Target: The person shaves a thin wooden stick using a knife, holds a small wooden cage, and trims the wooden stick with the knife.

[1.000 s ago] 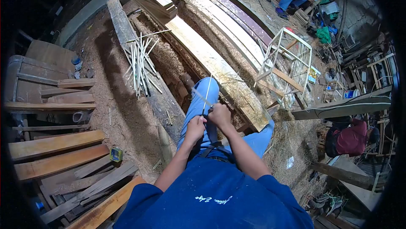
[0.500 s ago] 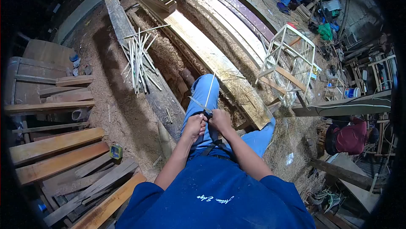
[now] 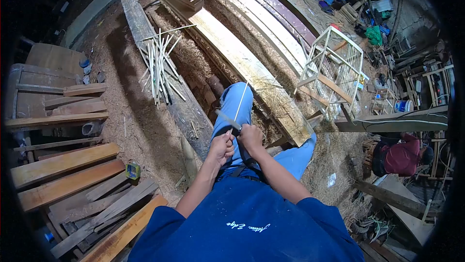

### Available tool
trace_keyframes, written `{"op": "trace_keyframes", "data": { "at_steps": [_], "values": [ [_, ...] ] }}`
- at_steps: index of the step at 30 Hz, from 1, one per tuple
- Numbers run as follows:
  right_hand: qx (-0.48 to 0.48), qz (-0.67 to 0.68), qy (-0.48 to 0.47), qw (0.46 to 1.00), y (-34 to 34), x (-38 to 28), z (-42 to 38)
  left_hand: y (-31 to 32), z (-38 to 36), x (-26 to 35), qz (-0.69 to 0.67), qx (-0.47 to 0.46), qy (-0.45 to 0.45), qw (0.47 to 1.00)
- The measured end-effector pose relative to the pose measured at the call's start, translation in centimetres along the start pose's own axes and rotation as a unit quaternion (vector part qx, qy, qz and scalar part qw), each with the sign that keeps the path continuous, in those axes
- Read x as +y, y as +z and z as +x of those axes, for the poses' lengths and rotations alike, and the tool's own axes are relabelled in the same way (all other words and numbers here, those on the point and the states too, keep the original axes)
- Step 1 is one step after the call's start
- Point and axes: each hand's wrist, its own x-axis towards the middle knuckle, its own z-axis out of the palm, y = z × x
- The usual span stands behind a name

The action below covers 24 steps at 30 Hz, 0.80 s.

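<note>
Over the lap, my left hand (image 3: 222,147) is closed on the lower end of a thin pale stick (image 3: 240,100), which slants up across the knee in blue jeans. My right hand (image 3: 251,138) is wrapped round the handle of a knife, mostly hidden by the fingers. The knife's blade (image 3: 226,118) points up and left, crossing the stick just above my left hand. A bundle of similar thin sticks (image 3: 159,66) lies on a weathered plank (image 3: 186,116) ahead and to the left.
A long pale beam (image 3: 232,53) runs beside the knee, with shavings on its near end. A slatted wooden cage (image 3: 331,73) stands to the right. Stacked boards (image 3: 65,165) and a tape measure (image 3: 132,171) lie left. Two other people sit at the right, one farther back.
My right hand and the knife have shifted slightly left against the stick. My left hand has moved a little left, still gripping the stick.
</note>
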Motion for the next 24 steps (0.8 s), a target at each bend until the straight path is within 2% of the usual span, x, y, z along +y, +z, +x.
{"op": "trace_keyframes", "data": {
  "at_steps": [6,8,11,16,19,24],
  "values": [
    [0.010,-0.026,0.040,0.999,0.7,0.1,0.8,-1.5,-3.3,-1.6,-0.020,0.004,-0.023,1.000],
    [0.010,0.045,0.156,0.987,-0.8,2.1,2.4,-1.7,-6.4,-2.1,-0.020,0.009,-0.054,0.998],
    [0.044,0.057,0.180,0.981,1.3,3.9,3.7,-4.5,-7.9,-2.7,-0.023,-0.014,-0.062,0.998],
    [0.047,0.090,0.143,0.984,0.0,2.2,2.8,-1.2,-4.3,-0.6,0.020,-0.054,0.000,0.998],
    [0.023,0.058,0.010,0.998,-0.9,1.8,2.3,0.8,-1.1,1.0,0.085,-0.041,0.010,0.996],
    [0.004,0.048,0.021,0.999,-0.8,1.9,1.6,1.9,1.3,1.6,0.219,0.012,0.053,0.974]
  ]
}}
